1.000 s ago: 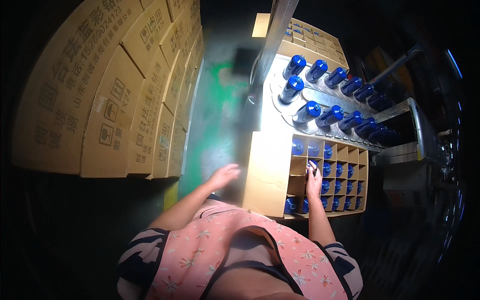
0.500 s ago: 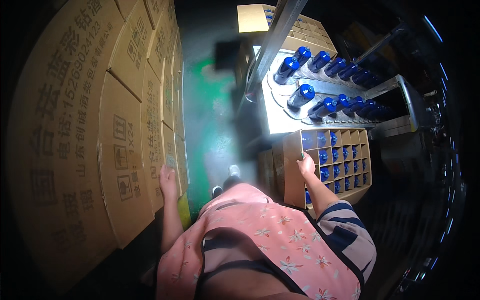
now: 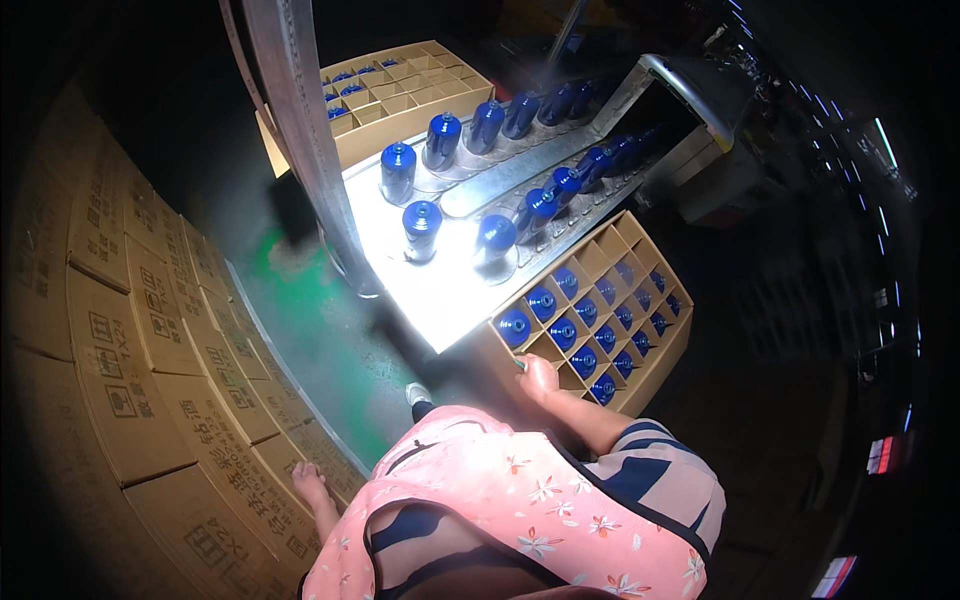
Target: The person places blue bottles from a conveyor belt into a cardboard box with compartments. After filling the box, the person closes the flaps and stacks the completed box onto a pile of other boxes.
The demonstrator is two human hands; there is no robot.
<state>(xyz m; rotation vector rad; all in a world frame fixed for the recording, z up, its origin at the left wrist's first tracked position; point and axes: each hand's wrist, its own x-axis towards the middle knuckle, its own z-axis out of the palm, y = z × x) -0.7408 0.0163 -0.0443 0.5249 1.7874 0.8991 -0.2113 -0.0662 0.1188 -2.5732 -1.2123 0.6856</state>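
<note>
Head view: curled right hand (image 3: 540,378) at divided carton (image 3: 655,372), half-curled left hand (image 3: 312,484), cannot tell if holding; probably heavy, fragile-loaded, best gripped by opposite walls.

Fierce glare whites out the flat white tabletop (image 3: 430,315), sparking highlights on the glossy blue cylindrical bottles (image 3: 422,228)! Deep shadow swallows the rim, thin white light strips (image 3: 886,143) streak the right, and the stacked brown cardboard boxes (image 3: 125,385) bend dimly leftward.
</note>
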